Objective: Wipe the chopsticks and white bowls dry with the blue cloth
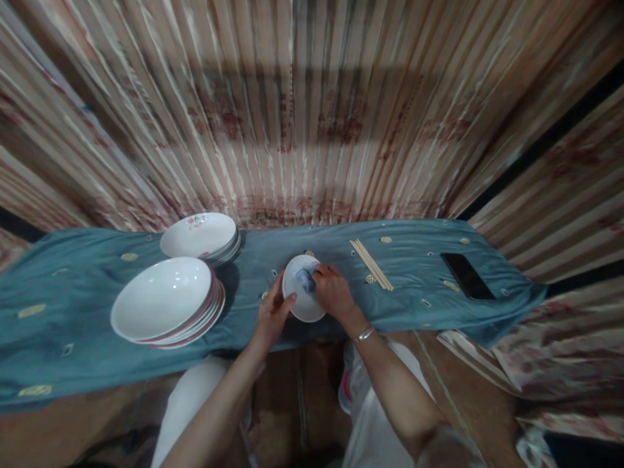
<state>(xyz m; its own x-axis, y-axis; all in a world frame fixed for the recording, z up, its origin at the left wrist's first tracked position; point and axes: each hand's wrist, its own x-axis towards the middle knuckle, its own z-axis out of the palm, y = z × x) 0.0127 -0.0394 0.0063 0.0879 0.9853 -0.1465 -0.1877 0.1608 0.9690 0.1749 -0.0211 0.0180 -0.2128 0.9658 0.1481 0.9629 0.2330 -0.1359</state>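
A small white bowl is tilted up over the front part of the table, its inside facing me. My left hand grips its left rim, with the thumb over the edge. Inside the bowl lies a bluish-grey cloth, partly covered by fingers. My right hand is closed on this cloth and presses it against the inner wall. A silver bracelet circles the right wrist.
Left of the hands stand a stack of large white bowls and, behind it, a stack of flower-patterned dishes. Several chopsticks and a black phone lie right on the blue-green tablecloth. Pleated curtains hang behind.
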